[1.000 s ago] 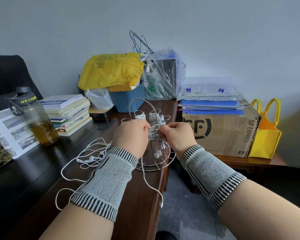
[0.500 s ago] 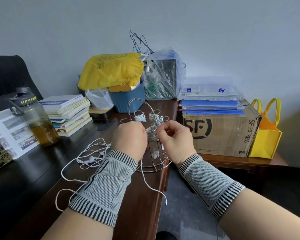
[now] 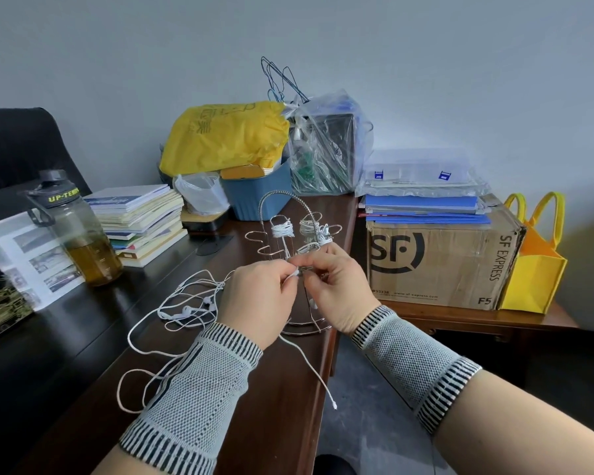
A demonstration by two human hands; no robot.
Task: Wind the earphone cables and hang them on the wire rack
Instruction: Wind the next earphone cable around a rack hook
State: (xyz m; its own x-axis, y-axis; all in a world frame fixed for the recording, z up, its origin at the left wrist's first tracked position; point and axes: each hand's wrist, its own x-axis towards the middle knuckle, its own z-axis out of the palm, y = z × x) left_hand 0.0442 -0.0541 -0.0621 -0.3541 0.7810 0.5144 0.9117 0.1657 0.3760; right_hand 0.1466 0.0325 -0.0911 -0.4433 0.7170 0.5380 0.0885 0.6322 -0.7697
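Both forearms wear grey knitted wrist supports with black-striped cuffs (image 3: 199, 385). A free end of thin white earphone cable (image 3: 314, 368) hangs over the right edge of the dark brown wooden surface (image 3: 282, 406), ending in a small plug. The left hand (image 3: 259, 298) and the right hand (image 3: 336, 289) meet just in front of the chrome wire rack (image 3: 290, 231), fingers curled, both pinching this cable between thumb and fingertips. Left of the left hand, a loose tangle of white earphones (image 3: 186, 310) lies on the surface, its loops trailing toward the near edge under the left wrist. The rack stands at the right edge of the surface; two wound white cable bundles (image 3: 282, 230) hang on its upper hooks. Near the left edge stand a clear water bottle with amber liquid (image 3: 79, 245) and a stack of books (image 3: 141, 221). At the far edge sit a blue plastic bin (image 3: 258, 197) and a yellow plastic bag (image 3: 223, 137).
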